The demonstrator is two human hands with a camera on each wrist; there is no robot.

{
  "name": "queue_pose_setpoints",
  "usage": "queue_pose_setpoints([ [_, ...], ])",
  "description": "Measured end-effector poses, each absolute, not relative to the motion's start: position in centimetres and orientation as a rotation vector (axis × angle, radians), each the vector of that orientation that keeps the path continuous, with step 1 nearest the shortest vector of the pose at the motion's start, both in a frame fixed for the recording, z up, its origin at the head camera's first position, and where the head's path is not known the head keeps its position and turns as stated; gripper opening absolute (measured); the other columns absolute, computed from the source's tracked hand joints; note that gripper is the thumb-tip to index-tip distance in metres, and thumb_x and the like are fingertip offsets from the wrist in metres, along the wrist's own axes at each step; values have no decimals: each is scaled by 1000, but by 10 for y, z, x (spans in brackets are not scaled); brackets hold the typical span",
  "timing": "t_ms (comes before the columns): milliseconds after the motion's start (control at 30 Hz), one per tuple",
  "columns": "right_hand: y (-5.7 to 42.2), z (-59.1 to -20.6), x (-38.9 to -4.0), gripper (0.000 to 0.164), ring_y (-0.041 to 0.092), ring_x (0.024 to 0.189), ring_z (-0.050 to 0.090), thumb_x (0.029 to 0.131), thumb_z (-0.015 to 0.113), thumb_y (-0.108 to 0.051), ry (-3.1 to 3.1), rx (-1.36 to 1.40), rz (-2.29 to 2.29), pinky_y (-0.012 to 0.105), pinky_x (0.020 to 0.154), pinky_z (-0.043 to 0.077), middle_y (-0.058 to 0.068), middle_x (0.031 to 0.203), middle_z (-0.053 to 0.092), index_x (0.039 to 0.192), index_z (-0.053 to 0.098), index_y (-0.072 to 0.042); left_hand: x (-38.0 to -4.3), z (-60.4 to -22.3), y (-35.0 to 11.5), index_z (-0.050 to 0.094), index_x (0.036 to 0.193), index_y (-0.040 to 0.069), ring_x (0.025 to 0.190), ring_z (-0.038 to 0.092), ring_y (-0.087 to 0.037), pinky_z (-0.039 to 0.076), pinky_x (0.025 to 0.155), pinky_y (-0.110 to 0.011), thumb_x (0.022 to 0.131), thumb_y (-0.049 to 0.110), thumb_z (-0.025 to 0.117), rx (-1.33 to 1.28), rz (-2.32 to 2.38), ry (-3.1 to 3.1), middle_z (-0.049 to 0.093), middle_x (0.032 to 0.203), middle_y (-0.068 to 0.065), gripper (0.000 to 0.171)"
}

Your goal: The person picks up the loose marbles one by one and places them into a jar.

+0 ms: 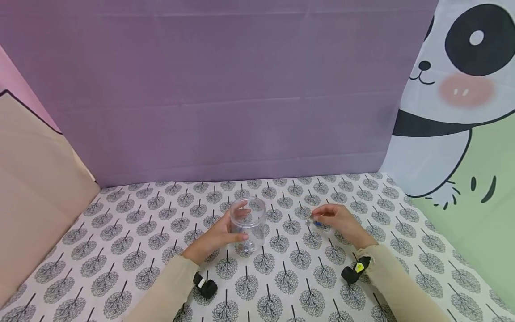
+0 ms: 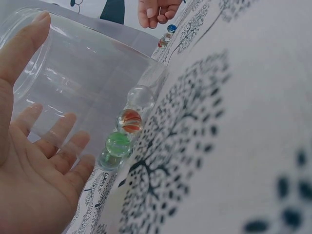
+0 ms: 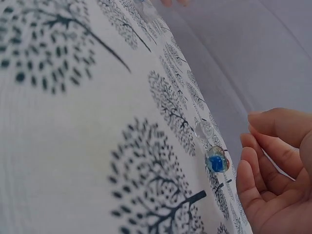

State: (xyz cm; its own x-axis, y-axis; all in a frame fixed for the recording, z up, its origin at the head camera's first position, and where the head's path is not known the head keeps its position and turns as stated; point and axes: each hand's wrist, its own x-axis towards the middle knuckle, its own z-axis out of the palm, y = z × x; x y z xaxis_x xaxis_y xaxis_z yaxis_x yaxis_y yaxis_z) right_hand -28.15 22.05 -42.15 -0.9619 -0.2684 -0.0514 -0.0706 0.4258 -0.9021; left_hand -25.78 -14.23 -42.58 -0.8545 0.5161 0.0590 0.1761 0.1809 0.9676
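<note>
My left hand (image 1: 223,230) grips a clear round jar (image 1: 257,223) from the side, thumb and fingers spread round its wall. Several glass marbles rest at the jar's bottom in the left wrist view, among them a green marble (image 2: 118,144), an orange-striped marble (image 2: 129,121) and a clear marble (image 2: 141,98). My right hand (image 1: 338,220) hovers just above a few marbles on the cloth, its fingers loosely bent, with nothing visible between them. Beneath it lie a blue marble (image 3: 217,160) and a colourless marble (image 3: 204,129); a reddish marble (image 2: 161,43) shows in the left wrist view.
A white cloth (image 1: 267,279) with grey tree prints covers the table. Behind it hangs a purple fabric wall (image 1: 225,98), and a panda-print panel (image 1: 462,147) stands at the right. A beige panel (image 1: 36,192) borders the left side.
</note>
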Motion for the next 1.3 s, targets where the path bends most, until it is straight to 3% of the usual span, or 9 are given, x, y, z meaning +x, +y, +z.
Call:
queue_pose_setpoints([
  [233, 221, -423, -283, 29, 16, 95, 58, 87, 66, -21, 2484, -292, -1544, 30, 83, 46, 9, 114, 66, 112, 64, -6, -256, -425, -143, 18, 148, 35, 139, 29, -32, 26, 111, -60, 81, 16, 72, 634, 1718, 2197, 29, 154, -3, 88],
  [633, 225, -425, -283, 28, 13, 101, 58, 86, 65, -17, 2469, -274, -1526, 28, 89, 45, 11, 131, 59, 112, 63, -4, -258, -425, -142, 18, 149, 31, 138, 29, -36, 28, 111, -57, 80, 17, 73, 648, 1741, 2154, 28, 154, -7, 89],
  [1067, 226, -426, -286, 30, 14, 95, 58, 83, 70, -19, 2516, -204, -1456, 27, 83, 45, 8, 116, 64, 110, 65, -6, -259, -425, -142, 18, 149, 30, 134, 35, -38, 32, 109, -56, 80, 18, 73, 661, 1745, 2144, 28, 154, -8, 89],
  [1300, 223, -427, -288, 30, 11, 87, 59, 81, 72, -15, 2546, -188, -1428, 25, 76, 49, 6, 104, 67, 108, 65, -3, -259, -425, -143, 19, 148, 33, 140, 28, -34, 28, 111, -57, 79, 19, 74, 646, 1736, 2151, 28, 154, -6, 90],
])
